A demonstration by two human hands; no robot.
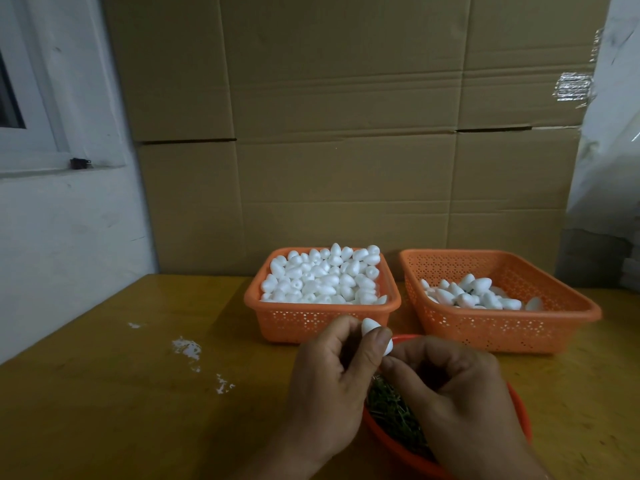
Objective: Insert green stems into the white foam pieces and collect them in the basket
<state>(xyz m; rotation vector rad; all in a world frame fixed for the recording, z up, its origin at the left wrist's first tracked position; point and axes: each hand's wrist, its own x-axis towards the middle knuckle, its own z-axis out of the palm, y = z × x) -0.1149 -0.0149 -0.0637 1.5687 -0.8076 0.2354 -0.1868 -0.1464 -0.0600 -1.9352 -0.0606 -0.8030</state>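
My left hand (332,379) pinched a white foam piece (375,332); my right hand (446,382) fingers curled at its lower end, grip unclear, above the orange bowl (519,410) of green stems (391,414).

Not much to go on here, just two bare hands: the left hand (327,382) and right hand (453,389). No gloves, rings, watch or sleeves showing, wrists bare down to the frame edge. Short plain fingernails, knuckles creased.

Yellow-brown wooden table (104,393), two orange baskets (322,311) (498,320), orange bowl (519,410), white foam crumbs (187,348)
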